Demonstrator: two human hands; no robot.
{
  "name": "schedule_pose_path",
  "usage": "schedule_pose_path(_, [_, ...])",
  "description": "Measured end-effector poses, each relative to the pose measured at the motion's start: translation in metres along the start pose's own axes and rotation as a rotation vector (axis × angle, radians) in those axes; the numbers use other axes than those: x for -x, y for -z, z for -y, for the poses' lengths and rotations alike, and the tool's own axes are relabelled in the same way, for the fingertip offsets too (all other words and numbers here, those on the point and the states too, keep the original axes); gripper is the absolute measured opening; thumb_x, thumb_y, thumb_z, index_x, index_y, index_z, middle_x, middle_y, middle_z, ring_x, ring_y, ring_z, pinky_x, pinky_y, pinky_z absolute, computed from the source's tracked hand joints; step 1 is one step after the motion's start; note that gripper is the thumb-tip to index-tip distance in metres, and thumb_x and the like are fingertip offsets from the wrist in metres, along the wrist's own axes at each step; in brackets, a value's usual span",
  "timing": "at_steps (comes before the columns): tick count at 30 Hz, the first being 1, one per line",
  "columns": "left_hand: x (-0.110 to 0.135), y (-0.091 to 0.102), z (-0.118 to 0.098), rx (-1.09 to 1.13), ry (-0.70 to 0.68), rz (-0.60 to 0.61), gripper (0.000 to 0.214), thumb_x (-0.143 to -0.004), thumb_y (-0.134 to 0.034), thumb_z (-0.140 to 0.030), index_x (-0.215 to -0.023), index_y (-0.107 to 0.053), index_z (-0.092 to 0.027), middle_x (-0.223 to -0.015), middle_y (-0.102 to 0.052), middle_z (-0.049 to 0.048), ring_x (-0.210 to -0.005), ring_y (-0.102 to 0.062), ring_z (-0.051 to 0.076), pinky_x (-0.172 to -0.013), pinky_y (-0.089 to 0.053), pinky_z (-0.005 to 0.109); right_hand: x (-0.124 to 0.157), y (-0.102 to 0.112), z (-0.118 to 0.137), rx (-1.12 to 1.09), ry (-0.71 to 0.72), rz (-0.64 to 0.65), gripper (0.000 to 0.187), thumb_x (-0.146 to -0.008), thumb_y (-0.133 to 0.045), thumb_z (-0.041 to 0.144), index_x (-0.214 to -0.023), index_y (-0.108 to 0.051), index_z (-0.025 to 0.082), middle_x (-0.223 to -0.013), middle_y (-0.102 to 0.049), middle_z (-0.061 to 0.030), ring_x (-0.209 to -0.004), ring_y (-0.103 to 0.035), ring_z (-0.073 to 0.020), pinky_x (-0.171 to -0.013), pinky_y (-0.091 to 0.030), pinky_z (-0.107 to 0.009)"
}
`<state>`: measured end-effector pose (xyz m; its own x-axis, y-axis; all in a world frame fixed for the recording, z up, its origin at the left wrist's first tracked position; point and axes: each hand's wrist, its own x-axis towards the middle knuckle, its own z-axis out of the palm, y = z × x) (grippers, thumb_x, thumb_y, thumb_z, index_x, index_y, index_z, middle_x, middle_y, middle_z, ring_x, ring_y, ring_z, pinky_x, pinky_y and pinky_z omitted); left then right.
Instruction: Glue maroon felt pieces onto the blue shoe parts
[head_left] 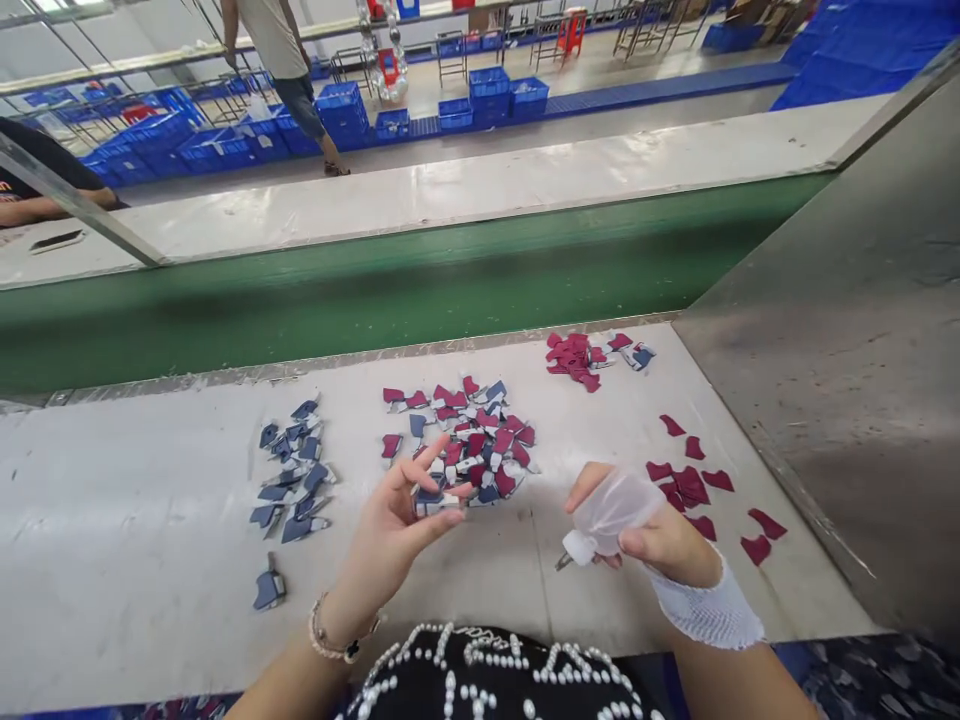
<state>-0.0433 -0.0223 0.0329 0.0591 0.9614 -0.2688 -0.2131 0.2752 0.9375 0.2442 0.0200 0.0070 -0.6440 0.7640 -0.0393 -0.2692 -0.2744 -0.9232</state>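
My left hand (411, 505) pinches a small blue-grey part (437, 502) with a pale shaft between thumb and fingers, at the near edge of the middle pile. Lower right of that pile, my right hand (664, 540) is wrapped round a translucent white squeeze bottle (616, 508). Its white cap and thin dark tip point down and left, just above the table. The middle pile (480, 440) mixes maroon and blue-grey parts with pale shafts. Flat maroon pieces (688, 487) lie scattered beside my right hand.
Blue-grey parts (296, 470) lie in a column on the left, with one part (270, 585) apart. Another maroon pile (574, 360) sits at the back right. A green belt (420, 295) runs behind the white table, and a metal panel (847, 350) bounds the right side.
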Motion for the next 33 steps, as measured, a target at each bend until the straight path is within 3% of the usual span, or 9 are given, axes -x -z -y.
schedule_pose_path(3, [-0.001,-0.011,0.006,-0.245,-0.106,0.037,0.021,-0.084,-0.076,-0.023,-0.083,-0.055,-0.019,-0.162,-0.032,0.0144,-0.111,-0.071,0.031,-0.098,-0.058,0.044,-0.003,-0.007,0.011,0.046,-0.006,-0.018,0.043,-0.078,-0.077,0.050,-0.111,-0.067,0.025,-0.066,-0.061,0.0035,-0.049,-0.048,-0.0104,-0.046,-0.037,-0.023])
schedule_pose_path(7, [-0.004,-0.021,0.008,-0.546,-0.230,0.116,0.006,-0.091,-0.064,-0.020,-0.097,-0.061,-0.022,-0.159,-0.037,0.0158,-0.112,-0.070,0.029,-0.094,-0.059,0.042,-0.004,-0.017,0.031,0.139,-0.059,-0.061,0.040,-0.080,-0.079,0.034,-0.116,-0.066,0.026,-0.082,-0.066,0.0001,-0.062,-0.056,-0.0118,-0.056,-0.044,-0.025])
schedule_pose_path(12, [-0.005,-0.022,0.003,-0.716,-0.331,0.234,0.025,-0.090,-0.062,-0.011,-0.108,-0.068,-0.027,-0.166,-0.020,0.0109,-0.112,-0.071,0.024,-0.100,-0.057,0.040,0.002,-0.033,0.051,0.386,-0.102,-0.161,0.033,-0.079,-0.080,0.024,-0.110,-0.068,0.026,-0.091,-0.063,-0.0009,-0.076,-0.061,-0.0147,-0.066,-0.048,-0.027])
schedule_pose_path(13, [-0.005,-0.021,0.003,-0.720,-0.348,0.253,0.026,-0.090,-0.062,-0.011,-0.109,-0.068,-0.027,-0.166,-0.020,0.0099,-0.110,-0.071,0.023,-0.102,-0.056,0.041,0.002,-0.036,0.053,0.441,-0.102,-0.176,0.031,-0.079,-0.079,0.026,-0.107,-0.067,0.025,-0.089,-0.062,-0.0007,-0.074,-0.061,-0.0152,-0.064,-0.048,-0.028])
schedule_pose_path(16, [-0.006,-0.020,0.003,-0.676,-0.377,0.281,0.032,-0.089,-0.065,-0.013,-0.117,-0.065,-0.029,-0.154,-0.041,0.0102,-0.107,-0.072,0.022,-0.097,-0.060,0.038,0.001,-0.045,0.057,0.516,-0.106,-0.233,0.024,-0.077,-0.079,0.030,-0.095,-0.064,0.024,-0.078,-0.059,0.0017,-0.064,-0.057,-0.0143,-0.056,-0.044,-0.028])
schedule_pose_path(20, [-0.007,-0.022,0.006,-0.484,-0.313,0.231,0.067,-0.085,-0.070,-0.012,-0.143,-0.042,-0.032,-0.135,-0.052,0.0109,-0.104,-0.074,0.023,-0.086,-0.065,0.032,-0.004,-0.052,0.059,0.468,-0.114,-0.228,0.025,-0.077,-0.078,0.032,-0.092,-0.059,0.024,-0.075,-0.064,0.0012,-0.064,-0.060,-0.0168,-0.055,-0.044,-0.028])
schedule_pose_path(25, [-0.014,-0.026,0.011,-0.251,-0.178,0.169,0.042,-0.085,-0.068,-0.011,-0.120,-0.052,-0.026,-0.151,-0.042,0.0126,-0.116,-0.069,0.028,-0.090,-0.062,0.035,-0.011,-0.054,0.060,0.509,-0.006,-0.165,0.034,-0.083,-0.074,0.031,-0.114,-0.058,0.028,-0.096,-0.070,-0.0042,-0.080,-0.069,-0.0209,-0.066,-0.054,-0.032])
schedule_pose_path(29, [-0.020,-0.027,0.015,-0.139,-0.057,0.144,0.032,-0.084,-0.071,-0.013,-0.105,-0.048,-0.024,-0.158,-0.035,0.0122,-0.122,-0.065,0.029,-0.099,-0.057,0.039,-0.013,-0.056,0.060,0.591,0.027,-0.176,0.031,-0.085,-0.073,0.029,-0.112,-0.059,0.027,-0.098,-0.068,-0.0046,-0.078,-0.068,-0.0193,-0.064,-0.054,-0.030])
schedule_pose_path(33, [-0.020,-0.031,0.014,-0.197,-0.090,0.160,0.044,-0.083,-0.073,-0.015,-0.116,-0.046,-0.027,-0.147,-0.048,0.0128,-0.117,-0.068,0.028,-0.090,-0.060,0.036,-0.014,-0.062,0.059,0.628,-0.033,-0.212,0.024,-0.084,-0.074,0.034,-0.101,-0.060,0.025,-0.090,-0.068,-0.0021,-0.073,-0.067,-0.0187,-0.060,-0.052,-0.029])
